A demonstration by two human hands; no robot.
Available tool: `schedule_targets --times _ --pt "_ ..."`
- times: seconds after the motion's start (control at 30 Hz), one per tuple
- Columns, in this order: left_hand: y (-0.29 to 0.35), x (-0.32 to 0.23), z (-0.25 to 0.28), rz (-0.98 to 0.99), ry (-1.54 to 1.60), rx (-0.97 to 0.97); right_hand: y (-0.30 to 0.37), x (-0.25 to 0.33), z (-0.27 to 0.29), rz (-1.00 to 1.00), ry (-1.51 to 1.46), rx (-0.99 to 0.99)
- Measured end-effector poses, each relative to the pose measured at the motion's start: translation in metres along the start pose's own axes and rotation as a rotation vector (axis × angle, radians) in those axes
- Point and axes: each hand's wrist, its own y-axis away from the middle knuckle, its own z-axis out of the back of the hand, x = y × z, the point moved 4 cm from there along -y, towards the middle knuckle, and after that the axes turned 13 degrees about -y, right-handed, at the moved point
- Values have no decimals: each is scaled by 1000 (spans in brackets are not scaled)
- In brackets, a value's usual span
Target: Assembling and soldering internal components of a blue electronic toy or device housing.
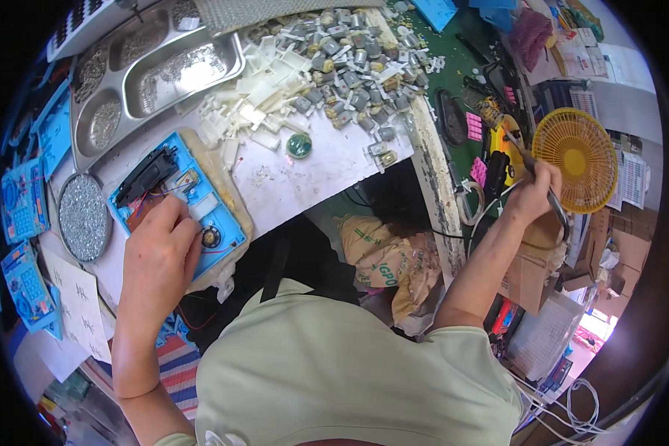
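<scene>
A blue plastic toy casing (234,229) lies open on a padded cloth at the left of the table. Inside it sit a black plastic part (147,177), thin wires and a small round speaker (211,237). My left hand (160,249) rests over the casing's near side with fingers bent and pressed together; what they pinch is hidden. Out to the right, my right hand (537,195) is closed round a dark soldering iron (528,157) with a cord. Its far end points toward a yellow holder (507,145) on the green bench.
White plastic pieces (256,93) and a heap of small grey motors (360,67) cover the far table. A steel compartment tray (130,123) and a round dish of screws (84,215) stand left. A green solder coil (299,146) lies mid-table; a yellow basket (574,160) stands right.
</scene>
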Motion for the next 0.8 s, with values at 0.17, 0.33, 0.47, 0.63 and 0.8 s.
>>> schedule_targets --times 0.17,0.33,0.47,0.63,0.8 --pt "17 22 -3 -11 173 -31 3 -56 -31 -499 -76 47" --pt "47 40 1 208 394 -233 48 -57 -21 -869 -840 254" --pt "47 31 -10 144 327 -339 127 5 -113 -696 -480 411" --pt "38 26 -13 44 208 -337 225 65 -231 -596 -330 968" --pt "34 26 -18 28 181 -416 240 88 -257 -248 -341 1212"
